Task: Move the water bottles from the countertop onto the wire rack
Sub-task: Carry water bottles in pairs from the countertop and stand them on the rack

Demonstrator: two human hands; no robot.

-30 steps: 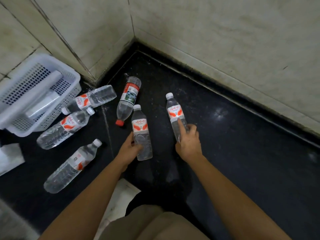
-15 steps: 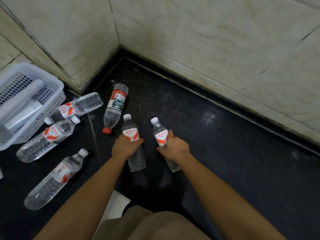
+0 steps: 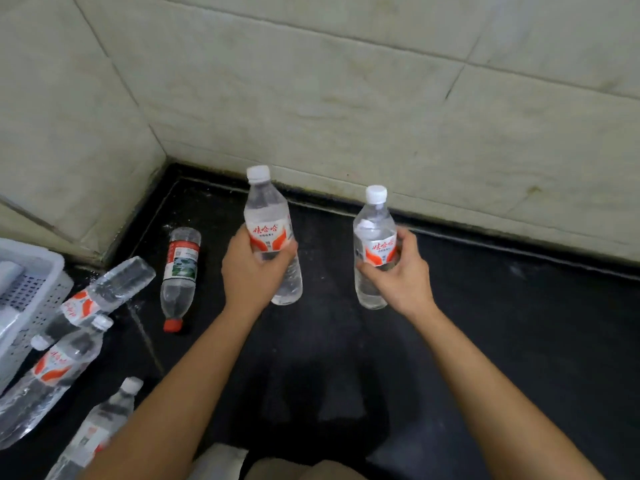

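My left hand grips a clear water bottle with a white cap and red-white label, held upright above the black countertop. A second white-capped bottle stands upright in my right hand, also lifted off the surface. On the counter at the left lie a red-capped bottle with a green label and three more white-capped bottles, all on their sides. No wire rack is in view.
A white perforated plastic basket sits at the left edge beside the lying bottles. Tiled walls meet in a corner behind the counter. My shorts show at the bottom.
Both hands closed around the two bottles and raised them off the counter to an upright hold. The camera tilted up toward the wall.
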